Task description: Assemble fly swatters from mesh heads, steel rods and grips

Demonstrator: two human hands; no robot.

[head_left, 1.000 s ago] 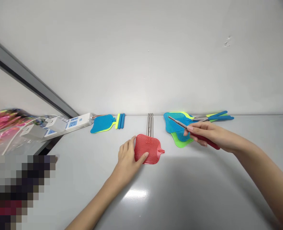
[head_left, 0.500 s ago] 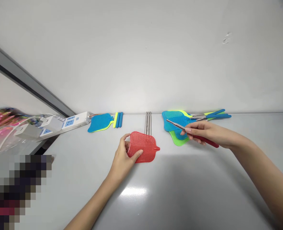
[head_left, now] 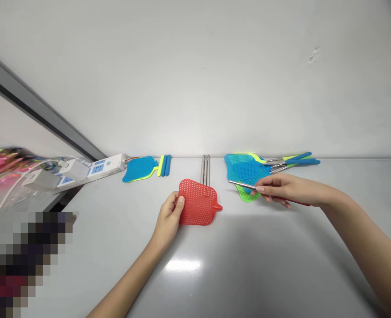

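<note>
My left hand (head_left: 171, 217) pinches the left edge of a red perforated fly swatter head (head_left: 198, 203), thumb on top. The head's short socket points right. In my right hand (head_left: 278, 189) is a metal rod (head_left: 243, 184) with a red handle, mostly hidden under the palm. The rod's bare tip points left, apart from the socket. Three metal rods (head_left: 205, 170) lie side by side behind the red head. Behind my right hand is a pile of fly swatters with blue and green heads (head_left: 243, 165) and blue and yellow-green handles (head_left: 301, 159).
Blue and yellow-green swatter heads (head_left: 138, 169) lie stacked on the left, beside loose handles (head_left: 164, 165). A white power strip (head_left: 104, 167) with plugged-in adapters stands farther left, near plastic bags (head_left: 8, 172). A pale wall (head_left: 195, 88) borders the table's back.
My left thumb has shifted to the red head's left edge, and the head lies flatter. My right hand has moved slightly right and down, with the rod tilted less.
</note>
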